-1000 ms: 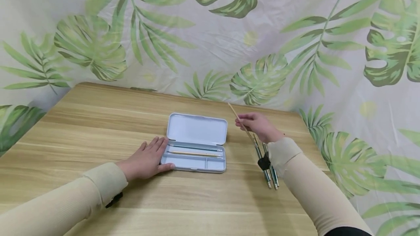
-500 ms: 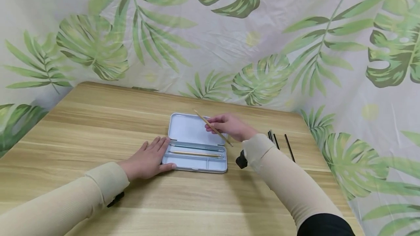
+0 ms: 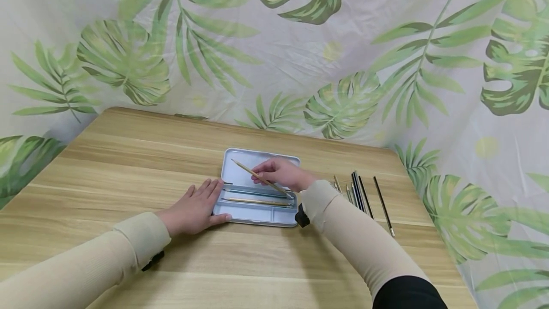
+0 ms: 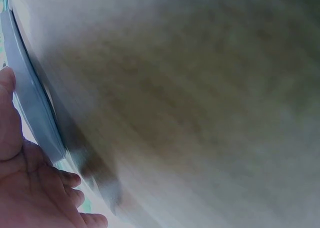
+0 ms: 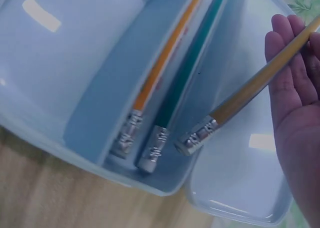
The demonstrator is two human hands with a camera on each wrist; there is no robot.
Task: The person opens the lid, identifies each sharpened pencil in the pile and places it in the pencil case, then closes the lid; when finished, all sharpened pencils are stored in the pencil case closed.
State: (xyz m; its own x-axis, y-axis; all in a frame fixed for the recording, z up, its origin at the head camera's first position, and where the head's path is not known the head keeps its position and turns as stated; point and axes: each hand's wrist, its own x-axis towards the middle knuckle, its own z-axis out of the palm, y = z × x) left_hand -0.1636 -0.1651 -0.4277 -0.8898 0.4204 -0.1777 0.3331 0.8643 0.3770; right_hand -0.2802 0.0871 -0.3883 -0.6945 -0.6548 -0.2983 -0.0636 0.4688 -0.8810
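My right hand [image 3: 280,174] pinches a yellow pencil [image 3: 257,177] above the open light blue pencil case [image 3: 249,215]. In the right wrist view the pencil's metal eraser end [image 5: 197,135] hangs over the back compartment, tilted, its other end raised. A green pencil [image 5: 182,78] and another yellow pencil [image 5: 160,66] lie side by side in that long compartment. My left hand [image 3: 193,209] rests against the case's left end, fingers straight, thumb at the front corner. In the left wrist view that hand [image 4: 30,183] touches the case's side [image 4: 32,88].
Right of the case, several loose pencils [image 3: 362,194] lie on the wooden table [image 3: 193,271], partly hidden by the right sleeve. One dark pencil [image 3: 383,204] lies apart from them. The raised lid [image 3: 236,166] is behind the tray. A leaf-patterned cloth [image 3: 274,51] hangs behind the table.
My right hand has carried the yellow pencil leftward from the loose pencils to over the case, then lowered it towards the back compartment. My left hand has stayed at the case.
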